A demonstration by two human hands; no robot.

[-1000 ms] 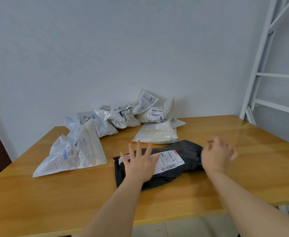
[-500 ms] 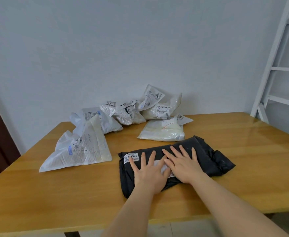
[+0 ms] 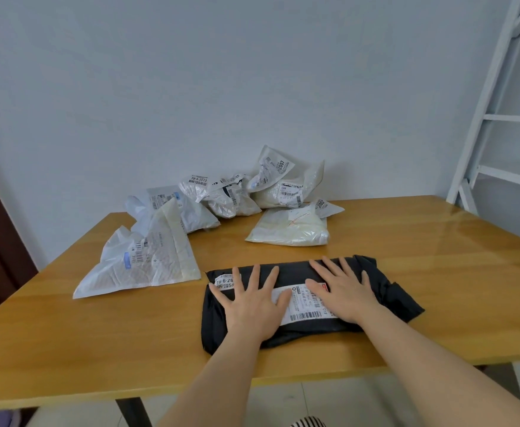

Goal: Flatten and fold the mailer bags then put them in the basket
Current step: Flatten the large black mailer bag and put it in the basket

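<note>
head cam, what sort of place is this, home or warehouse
Probably a room in a home, not a warehouse: a plain wooden table against a bare white wall, a white metal ladder frame like a loft bed's, and only a few used mailer bags.

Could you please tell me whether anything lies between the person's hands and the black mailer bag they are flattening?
Nothing visible does. The left hand and right hand both press flat, fingers spread, directly on the black plastic mailer bag and its white shipping label. No basket is in view.
</note>
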